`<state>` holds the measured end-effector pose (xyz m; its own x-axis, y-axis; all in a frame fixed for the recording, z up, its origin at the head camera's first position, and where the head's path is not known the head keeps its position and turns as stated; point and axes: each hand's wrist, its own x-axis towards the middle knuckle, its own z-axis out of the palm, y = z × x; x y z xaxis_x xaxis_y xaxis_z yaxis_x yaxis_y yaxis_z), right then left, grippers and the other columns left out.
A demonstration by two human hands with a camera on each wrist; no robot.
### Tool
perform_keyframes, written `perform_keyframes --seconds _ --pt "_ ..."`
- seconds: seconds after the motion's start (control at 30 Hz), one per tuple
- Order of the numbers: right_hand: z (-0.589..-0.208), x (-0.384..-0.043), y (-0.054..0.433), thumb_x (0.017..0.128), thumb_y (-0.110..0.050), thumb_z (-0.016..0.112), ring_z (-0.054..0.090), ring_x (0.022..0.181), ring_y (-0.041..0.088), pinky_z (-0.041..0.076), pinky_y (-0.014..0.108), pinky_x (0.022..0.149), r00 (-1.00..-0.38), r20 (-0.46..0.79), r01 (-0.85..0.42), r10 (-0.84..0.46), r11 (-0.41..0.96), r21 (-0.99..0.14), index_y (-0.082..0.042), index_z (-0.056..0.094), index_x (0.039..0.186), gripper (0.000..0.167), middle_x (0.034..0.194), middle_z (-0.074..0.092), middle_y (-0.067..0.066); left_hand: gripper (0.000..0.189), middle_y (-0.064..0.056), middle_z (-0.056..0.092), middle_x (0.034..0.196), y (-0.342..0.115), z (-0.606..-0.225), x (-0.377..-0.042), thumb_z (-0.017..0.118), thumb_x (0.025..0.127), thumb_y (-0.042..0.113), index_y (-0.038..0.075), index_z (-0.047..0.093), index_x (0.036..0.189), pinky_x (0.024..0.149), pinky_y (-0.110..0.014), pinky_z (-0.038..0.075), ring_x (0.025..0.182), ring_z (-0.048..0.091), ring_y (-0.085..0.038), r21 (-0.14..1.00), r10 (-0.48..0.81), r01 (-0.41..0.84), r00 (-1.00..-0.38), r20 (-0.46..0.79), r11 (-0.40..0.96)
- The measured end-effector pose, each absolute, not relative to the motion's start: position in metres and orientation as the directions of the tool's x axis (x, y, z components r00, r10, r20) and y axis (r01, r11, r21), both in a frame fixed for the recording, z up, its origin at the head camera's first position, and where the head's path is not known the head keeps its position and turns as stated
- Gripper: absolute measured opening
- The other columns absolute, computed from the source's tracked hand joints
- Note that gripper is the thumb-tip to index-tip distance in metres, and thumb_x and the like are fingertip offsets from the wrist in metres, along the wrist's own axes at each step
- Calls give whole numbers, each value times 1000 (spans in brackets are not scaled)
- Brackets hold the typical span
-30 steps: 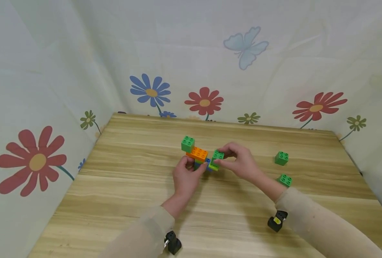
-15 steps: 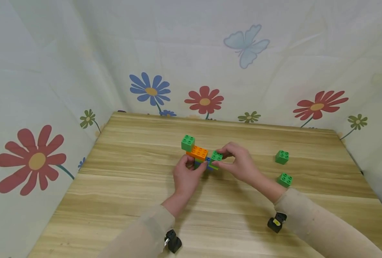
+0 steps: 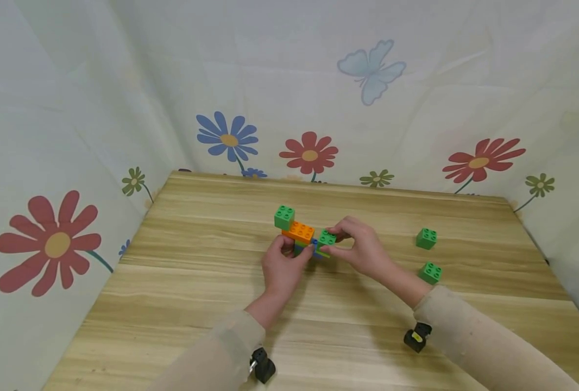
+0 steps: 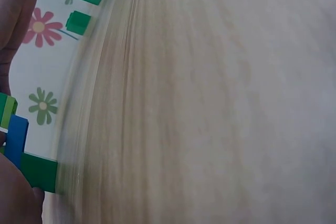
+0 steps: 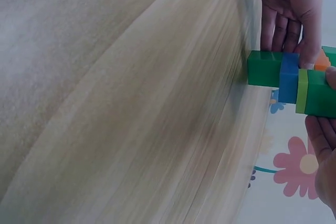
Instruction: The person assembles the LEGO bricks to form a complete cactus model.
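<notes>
My left hand [image 3: 283, 266] grips a build of toy bricks from the near side, over the table's middle. An orange brick [image 3: 301, 232] forms its upper part, with a square green brick [image 3: 284, 217] on the far left end. Lower down, the right wrist view has a green brick [image 5: 264, 68] at the base, then a blue brick [image 5: 289, 80] and a thin lime-green brick [image 5: 302, 92]. My right hand [image 3: 363, 247] pinches another square green brick [image 3: 326, 238] between thumb and fingers, right at the lime-green one. Fingers partly hide the build's underside.
Two loose green bricks, one farther back [image 3: 426, 239] and one nearer [image 3: 430, 273], lie on the wooden table [image 3: 196, 315] beyond my right wrist. A flowered cloth [image 3: 392, 119] hangs behind the table. Small black devices [image 3: 262, 366] sit at both sleeves.
The green brick in my right hand has gone from tilted to level and shifted slightly left, onto the lime-green brick. My left hand has kept the build in place.
</notes>
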<state>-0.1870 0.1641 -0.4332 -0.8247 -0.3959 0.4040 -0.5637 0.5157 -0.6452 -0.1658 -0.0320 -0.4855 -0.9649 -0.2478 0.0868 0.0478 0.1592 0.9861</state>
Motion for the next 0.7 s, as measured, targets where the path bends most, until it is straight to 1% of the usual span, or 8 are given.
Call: perform_keyframes --seconds 0.13,0.23,0.47,0.7 --pt "-435 -187 164 82 -10 94 72 91 19 66 37 86 -818 418 -574 -395 518 -634 -6 72 104 30 104 71 5 31 -9 74 106 -32 -486 -166 93 85 17 5 68 97 96 -41 63 104 72 -26 988 -252 47 -964 83 145" --pt "-436 -188 164 82 -9 94 72 91 19 66 37 85 -815 423 -579 -396 514 -634 -5 72 103 31 105 71 6 31 -9 74 106 -32 -487 -167 93 84 17 5 67 97 96 -41 63 105 72 -26 990 -253 45 -964 78 135" --pt "-437 -187 163 83 -10 93 73 91 19 65 35 86 -822 410 -568 -395 529 -630 -5 72 106 32 105 72 6 31 -9 73 105 -32 -489 -167 93 85 18 6 68 97 95 -41 63 103 72 -27 988 -252 44 -964 80 146" --pt "-441 -189 164 83 -13 94 73 90 18 65 36 86 -816 420 -577 -397 542 -611 -6 72 108 33 105 72 5 30 -6 73 106 -32 -493 -169 93 85 18 8 68 98 93 -39 64 102 71 -25 986 -245 48 -966 86 157"
